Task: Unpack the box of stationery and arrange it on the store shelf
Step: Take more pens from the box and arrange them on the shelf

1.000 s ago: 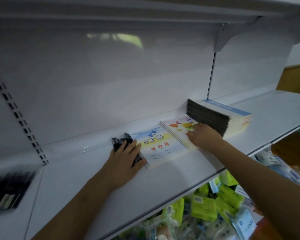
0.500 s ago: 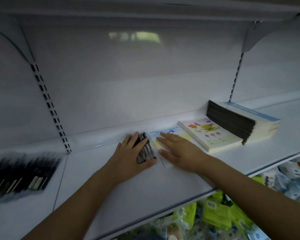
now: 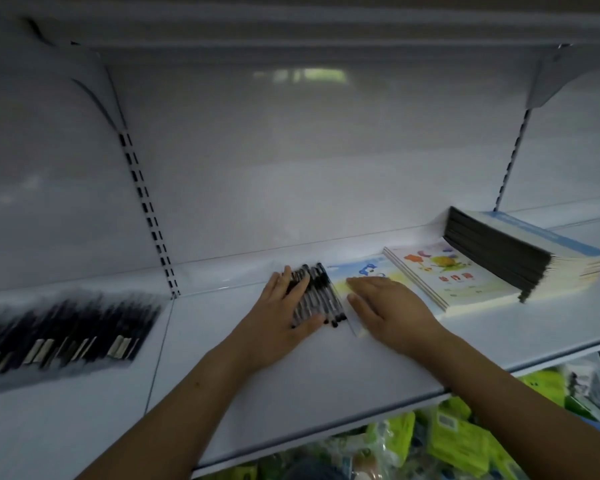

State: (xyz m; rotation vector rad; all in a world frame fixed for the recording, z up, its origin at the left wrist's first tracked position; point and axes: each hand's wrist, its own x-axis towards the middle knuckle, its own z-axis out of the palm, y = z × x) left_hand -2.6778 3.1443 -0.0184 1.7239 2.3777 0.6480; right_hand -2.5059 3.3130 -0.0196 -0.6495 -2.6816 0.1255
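Observation:
A row of black pens (image 3: 321, 292) lies side by side on the white shelf (image 3: 291, 386) at the centre. My left hand (image 3: 279, 317) rests flat on the left part of that row, fingers straight. Just right of the pens, my right hand (image 3: 387, 310) lies flat on a blue and yellow notebook (image 3: 364, 268). A second notebook (image 3: 447, 275) with a colourful cover lies further right. Beside it stands a thick stack of notebooks (image 3: 520, 251) with dark spines.
A blurred group of black pens (image 3: 59, 337) lies on the shelf at the far left. Slotted uprights (image 3: 149, 216) run up the back panel. Green packets (image 3: 454, 441) fill the level below. Another shelf (image 3: 291, 26) hangs overhead.
My right hand left the colourful notebook and came left onto the blue and yellow one beside the pens. My left hand stays on the pens. The view has panned left.

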